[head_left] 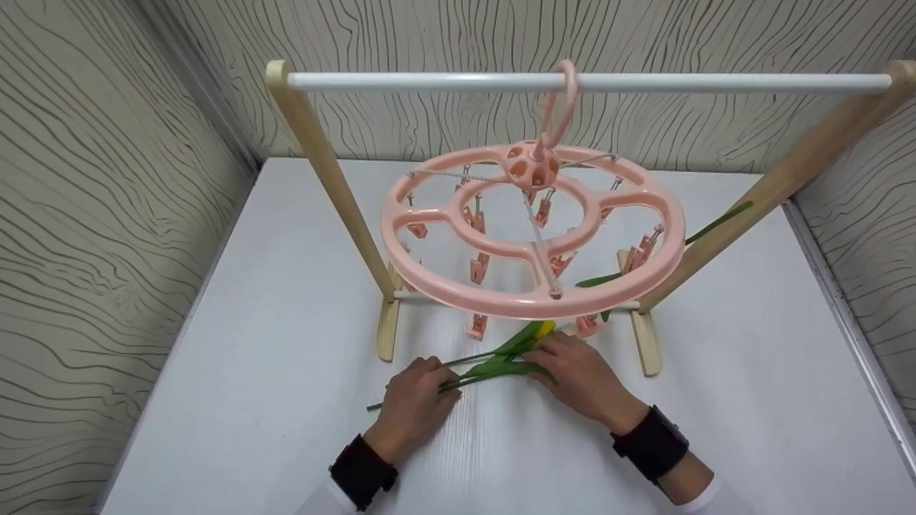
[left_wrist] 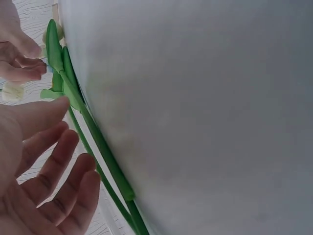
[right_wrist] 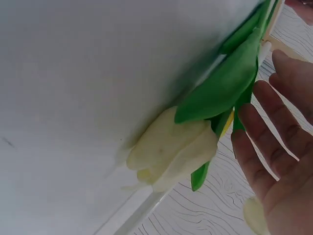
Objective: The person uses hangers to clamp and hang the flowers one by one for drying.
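Observation:
Artificial tulips with green leaves [head_left: 504, 368] and long stems [left_wrist: 107, 161] lie on the white table between both hands. My left hand [head_left: 418, 402] is at the stems, its fingers loosely bent and its thumb tip close to a leaf in the left wrist view. At the bloom end, my right hand [head_left: 581, 378] has its fingers extended along the leaves. A cream tulip bloom [right_wrist: 171, 149] lies on the table there in the right wrist view; the right hand hides it in the head view. A yellow tulip bloom [head_left: 545, 329] shows just past the right fingers.
A pink round clip hanger [head_left: 501, 306] hangs over the table from a white rod [head_left: 429, 82] on wooden legs [head_left: 329, 179]. Several pink clips [head_left: 478, 268] dangle beneath it. More green leaves [head_left: 600, 280] show behind the hanger's right side. Patterned walls [head_left: 86, 214] enclose the table.

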A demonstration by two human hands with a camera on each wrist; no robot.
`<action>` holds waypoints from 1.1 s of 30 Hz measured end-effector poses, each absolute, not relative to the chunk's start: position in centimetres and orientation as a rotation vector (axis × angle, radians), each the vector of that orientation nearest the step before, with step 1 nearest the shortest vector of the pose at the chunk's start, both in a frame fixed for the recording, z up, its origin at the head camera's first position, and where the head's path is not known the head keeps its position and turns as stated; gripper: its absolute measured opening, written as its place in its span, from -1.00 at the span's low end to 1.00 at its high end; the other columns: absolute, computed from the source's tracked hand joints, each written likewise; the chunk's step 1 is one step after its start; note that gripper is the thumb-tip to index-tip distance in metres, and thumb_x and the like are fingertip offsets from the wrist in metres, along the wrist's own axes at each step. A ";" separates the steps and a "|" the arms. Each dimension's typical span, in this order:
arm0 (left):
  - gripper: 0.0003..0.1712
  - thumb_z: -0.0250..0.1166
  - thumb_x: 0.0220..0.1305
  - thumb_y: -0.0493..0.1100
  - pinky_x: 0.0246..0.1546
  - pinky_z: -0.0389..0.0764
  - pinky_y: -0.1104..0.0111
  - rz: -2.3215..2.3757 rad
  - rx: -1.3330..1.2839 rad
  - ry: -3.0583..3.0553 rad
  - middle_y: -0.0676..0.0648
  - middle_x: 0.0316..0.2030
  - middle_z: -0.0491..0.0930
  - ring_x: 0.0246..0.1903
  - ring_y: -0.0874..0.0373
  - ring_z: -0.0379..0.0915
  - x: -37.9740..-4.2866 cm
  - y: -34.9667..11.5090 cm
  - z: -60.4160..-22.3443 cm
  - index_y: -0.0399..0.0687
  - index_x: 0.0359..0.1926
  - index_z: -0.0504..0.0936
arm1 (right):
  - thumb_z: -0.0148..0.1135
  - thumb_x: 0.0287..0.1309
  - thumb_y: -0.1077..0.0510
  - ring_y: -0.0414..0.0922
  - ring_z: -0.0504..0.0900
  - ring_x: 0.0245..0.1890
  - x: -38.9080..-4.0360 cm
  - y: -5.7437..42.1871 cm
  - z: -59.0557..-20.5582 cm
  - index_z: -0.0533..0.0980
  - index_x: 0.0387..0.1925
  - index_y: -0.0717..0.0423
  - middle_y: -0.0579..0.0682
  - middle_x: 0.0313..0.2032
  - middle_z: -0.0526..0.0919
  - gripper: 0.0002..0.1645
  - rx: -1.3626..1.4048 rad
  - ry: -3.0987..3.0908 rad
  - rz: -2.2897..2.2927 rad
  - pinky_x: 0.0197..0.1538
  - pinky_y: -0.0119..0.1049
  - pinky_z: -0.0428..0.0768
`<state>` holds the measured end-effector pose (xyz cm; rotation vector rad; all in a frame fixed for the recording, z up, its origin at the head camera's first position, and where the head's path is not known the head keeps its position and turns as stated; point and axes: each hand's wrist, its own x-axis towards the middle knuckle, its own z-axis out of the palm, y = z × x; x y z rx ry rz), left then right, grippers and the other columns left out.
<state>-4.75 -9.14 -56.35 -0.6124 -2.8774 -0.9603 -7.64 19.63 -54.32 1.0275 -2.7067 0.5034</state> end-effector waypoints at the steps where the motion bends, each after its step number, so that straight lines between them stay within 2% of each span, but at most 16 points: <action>1: -0.90 0.53 0.15 -0.18 -0.42 0.55 0.42 -0.949 -0.610 -2.884 0.12 -0.39 0.57 -0.35 0.23 0.49 -4.8 -9.1 -56.4 -0.01 -0.31 0.77 | 0.64 -0.05 0.14 -0.09 0.61 -0.13 -7.7 19.5 -54.5 0.72 -0.16 0.03 -0.08 -0.18 0.67 -0.65 1.041 -2.707 0.471 -0.09 -0.17 0.64; 9: -0.94 0.52 0.14 -0.26 -0.44 0.52 0.46 -0.868 -0.626 -2.926 0.14 -0.44 0.56 -0.39 0.25 0.46 -5.0 -9.1 -56.4 0.00 -0.37 0.80 | 0.59 0.02 0.16 -0.07 0.55 -0.14 -8.1 19.2 -54.8 0.72 -0.18 0.04 -0.05 -0.20 0.61 -0.72 1.093 -2.726 0.252 -0.09 -0.16 0.63; 17: -0.91 0.49 0.16 -0.27 -0.45 0.50 0.45 -0.827 -0.635 -2.954 0.13 -0.47 0.53 -0.42 0.25 0.43 -5.0 -9.0 -56.2 0.00 -0.43 0.78 | 0.54 0.07 0.21 -0.08 0.56 -0.15 -8.2 19.2 -54.8 0.70 -0.28 0.06 -0.06 -0.20 0.63 -0.83 1.079 -2.755 0.271 -0.11 -0.21 0.65; 24: -0.88 0.49 0.13 -0.31 -0.45 0.52 0.44 -0.824 -0.663 -2.930 0.10 -0.49 0.52 -0.43 0.23 0.43 -4.9 -8.8 -56.0 -0.05 -0.46 0.74 | 0.59 -0.01 0.25 -0.09 0.56 -0.25 -7.9 19.7 -54.8 0.67 -0.34 0.04 -0.05 -0.26 0.63 -0.79 1.035 -2.738 0.313 -0.20 -0.24 0.64; 33: -0.91 0.43 0.20 -0.31 -0.41 0.52 0.44 -0.876 -0.699 -2.873 0.10 -0.44 0.50 -0.40 0.25 0.40 -4.9 -8.8 -55.0 -0.05 -0.39 0.70 | 0.58 -0.04 0.34 -0.16 0.53 -0.32 -7.1 20.6 -53.9 0.65 -0.36 0.00 -0.11 -0.30 0.63 -0.73 0.974 -2.720 0.410 -0.25 -0.33 0.65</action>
